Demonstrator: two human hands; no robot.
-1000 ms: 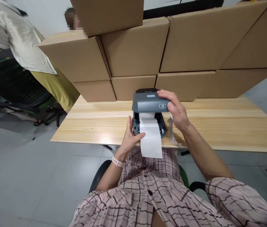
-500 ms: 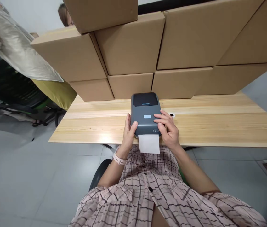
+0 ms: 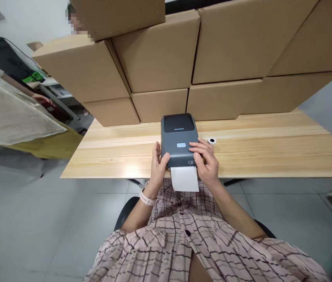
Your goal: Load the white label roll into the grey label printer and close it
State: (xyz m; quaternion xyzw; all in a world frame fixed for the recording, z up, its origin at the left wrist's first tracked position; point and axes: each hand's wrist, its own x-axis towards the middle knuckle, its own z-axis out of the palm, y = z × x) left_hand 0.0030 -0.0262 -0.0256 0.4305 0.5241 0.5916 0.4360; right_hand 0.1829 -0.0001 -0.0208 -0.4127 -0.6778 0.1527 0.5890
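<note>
A dark grey label printer (image 3: 179, 137) stands on the wooden table, with a light blue button or panel on its top. White label paper (image 3: 184, 179) sticks out of its front and hangs past the table edge. My left hand (image 3: 158, 164) grips the printer's left front side, thumb on top. At the right front corner, my right hand (image 3: 207, 162) holds the printer, its fingers resting on the top and side. Just beyond the right fingers lies a small white roll (image 3: 212, 140) with a dark centre.
Stacked cardboard boxes (image 3: 157, 55) form a wall along the back of the wooden table (image 3: 271, 152). A person in a pale top (image 3: 13, 105) is at the left, and part of another person's head shows behind the boxes.
Both hands keep about the same hold on the printer. The view has shifted slightly, and the person at the left has moved further into view.
</note>
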